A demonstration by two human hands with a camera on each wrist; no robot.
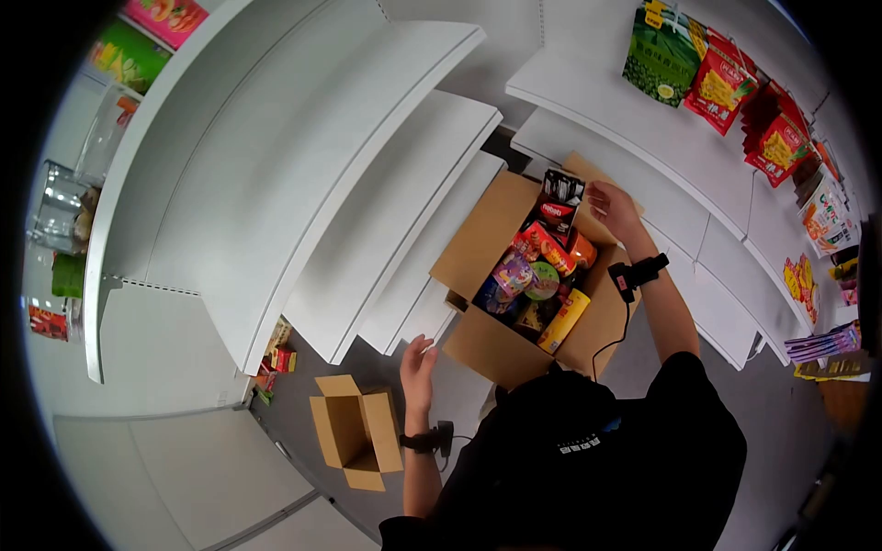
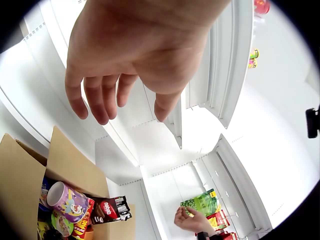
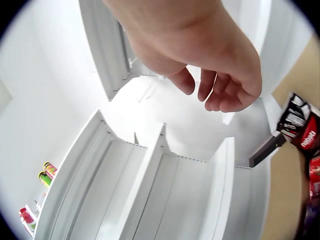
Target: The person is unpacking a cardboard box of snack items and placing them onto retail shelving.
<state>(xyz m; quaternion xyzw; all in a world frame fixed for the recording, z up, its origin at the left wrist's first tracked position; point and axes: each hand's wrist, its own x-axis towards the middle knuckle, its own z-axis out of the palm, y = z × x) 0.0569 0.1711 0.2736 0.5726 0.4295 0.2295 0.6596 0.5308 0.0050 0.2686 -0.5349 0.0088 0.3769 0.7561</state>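
Observation:
A large cardboard box (image 1: 507,354) full of packaged snacks stands open before the person. My right hand (image 1: 614,208) is raised over the box's far right side, close to a black and red snack bag (image 1: 558,207); its fingers are loosely curled with nothing between them in the right wrist view. My left hand (image 1: 418,372) hovers left of the box, relaxed and holding nothing. In the left wrist view its fingers (image 2: 102,102) hang down apart. Among the snacks are a purple cup (image 2: 68,202), a green-lidded tub (image 1: 542,281) and a yellow canister (image 1: 564,320).
A smaller open cardboard box (image 1: 378,427) stands on the floor at left. White shelves (image 1: 386,197) rise on the left and white shelves (image 1: 625,119) on the right. Green bags (image 1: 663,57) and red bags (image 1: 719,84) hang at upper right. Colourful packs (image 1: 278,360) lie by the left shelf's foot.

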